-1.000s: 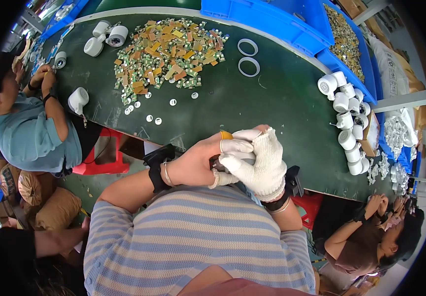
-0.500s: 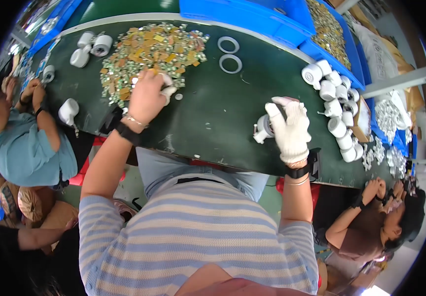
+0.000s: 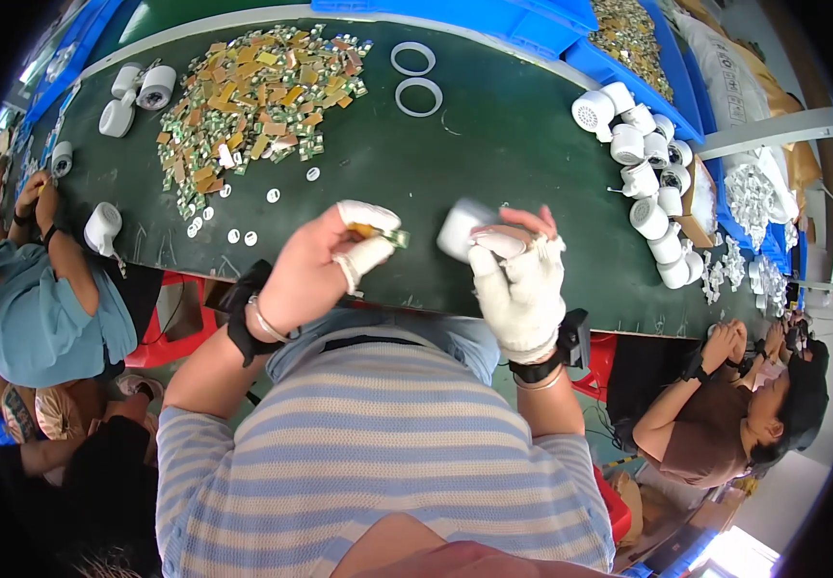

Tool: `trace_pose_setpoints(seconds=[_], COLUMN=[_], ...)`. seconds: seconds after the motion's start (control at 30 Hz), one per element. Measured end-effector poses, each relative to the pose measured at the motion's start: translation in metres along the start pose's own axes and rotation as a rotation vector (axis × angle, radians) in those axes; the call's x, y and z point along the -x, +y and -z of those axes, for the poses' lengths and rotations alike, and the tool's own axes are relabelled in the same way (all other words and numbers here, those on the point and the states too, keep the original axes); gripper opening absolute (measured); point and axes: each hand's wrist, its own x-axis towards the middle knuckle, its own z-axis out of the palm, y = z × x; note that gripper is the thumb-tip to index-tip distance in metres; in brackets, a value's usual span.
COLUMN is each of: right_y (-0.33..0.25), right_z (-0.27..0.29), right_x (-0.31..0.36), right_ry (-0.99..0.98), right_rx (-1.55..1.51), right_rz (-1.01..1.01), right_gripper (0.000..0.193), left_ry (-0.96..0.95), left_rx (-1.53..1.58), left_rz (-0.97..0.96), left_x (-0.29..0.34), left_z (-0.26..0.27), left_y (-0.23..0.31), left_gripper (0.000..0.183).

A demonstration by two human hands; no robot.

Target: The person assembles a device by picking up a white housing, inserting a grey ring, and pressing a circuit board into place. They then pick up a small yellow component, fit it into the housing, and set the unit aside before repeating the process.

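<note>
My left hand (image 3: pixel 310 268), with white covers on thumb and forefinger, pinches a small green and yellow circuit board (image 3: pixel 396 238) above the table. My right hand (image 3: pixel 522 294) wears a white glove with bare fingertips and grips a white cylindrical housing (image 3: pixel 460 229), smeared by motion. The board and the housing are apart, facing each other in front of my body. Beyond my left hand spreads a large pile of circuit boards (image 3: pixel 252 96). Several small white discs (image 3: pixel 274 196) lie between that pile and me.
Two white rings (image 3: pixel 419 97) lie at the far middle of the green table (image 3: pixel 493 154). White housings (image 3: pixel 647 218) line the right side, beside blue bins (image 3: pixel 628 91). More housings (image 3: pixel 116 118) stand at left. Co-workers (image 3: pixel 50 289) sit on both sides.
My left hand has come back from the pile toward me with a circuit board. My right hand has lifted the white housing off the table and moved it left. Small discs now show.
</note>
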Motion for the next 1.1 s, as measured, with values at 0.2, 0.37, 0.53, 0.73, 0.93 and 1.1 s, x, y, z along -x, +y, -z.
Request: trace_pose_setpoints(seconds=[0.2, 0.37, 0.53, 0.73, 0.93, 1.1], right_y=[-0.019, -0.02, -0.028, -0.033, -0.029, -0.016], right_z=[0.001, -0.001, -0.004, -0.007, -0.001, -0.004], right_x=[-0.015, -0.022, -0.016, -0.008, -0.021, -0.026], right_ry=[-0.274, -0.279, -0.247, -0.227, -0.298, -0.411], right_rx=[-0.488, -0.525, -0.471, -0.441, -0.488, -0.557], right_rz=[-0.026, 0.057, 0.017, -0.062, 0.074, 0.139], right_gripper=[0.013, 0.011, 0.011, 0.01, 0.012, 0.016], left_ry=[-0.122, -0.131, -0.054, 0.035, -0.008, -0.076], left_rx=[0.01, -0.022, -0.11, -0.166, -0.22, -0.138], left_rz=[0.165, 0.105, 0.063, -0.011, 0.015, 0.139], left_x=[0.015, 0.025, 0.029, 0.031, 0.033, 0.032], left_z=[-0.009, -0.011, -0.019, -0.021, -0.018, -0.014], left_y=[0.012, 0.017, 0.021, 0.018, 0.026, 0.027], left_gripper=[0.026, 0.028, 0.029, 0.027, 0.024, 0.021])
